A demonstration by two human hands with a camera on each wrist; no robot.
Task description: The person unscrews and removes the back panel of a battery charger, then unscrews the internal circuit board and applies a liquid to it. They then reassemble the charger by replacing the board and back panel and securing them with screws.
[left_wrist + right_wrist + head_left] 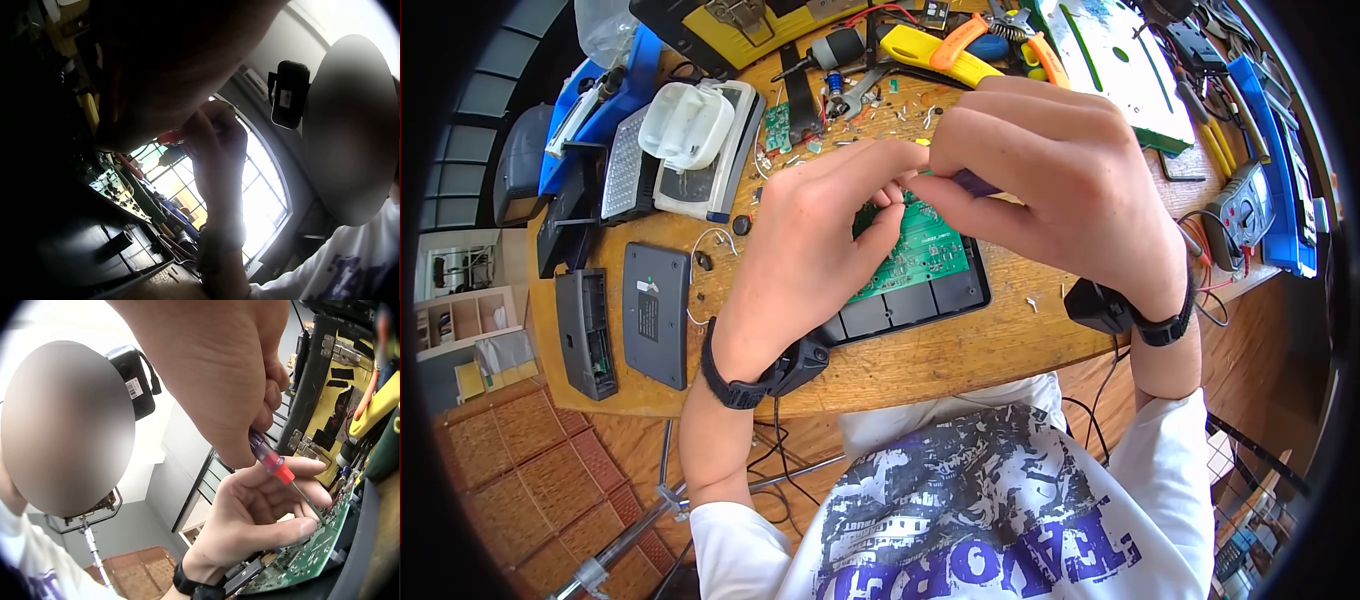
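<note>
A screwdriver [272, 459] with a clear purple and red handle is gripped by my right hand [1050, 170]. Its thin shaft slants down to a green circuit board [930, 250], the tip right at the board in the right wrist view. That board lies in a black plastic casing [935, 302] on the wooden table. My left hand [815, 215] arches over the board's left side, fingers loosely bent and spread around the shaft. Its thumb [290, 531] rests close beside the screwdriver tip. In the left wrist view, shadow hides most of the work.
A grey panel [656, 315] and a dark housing [586, 333] lie at the left. A white plastic container [687, 125] sits behind them. Pliers [960, 50], a wrench [863, 92] and loose parts crowd the back. A multimeter [1242, 213] stands at the right edge.
</note>
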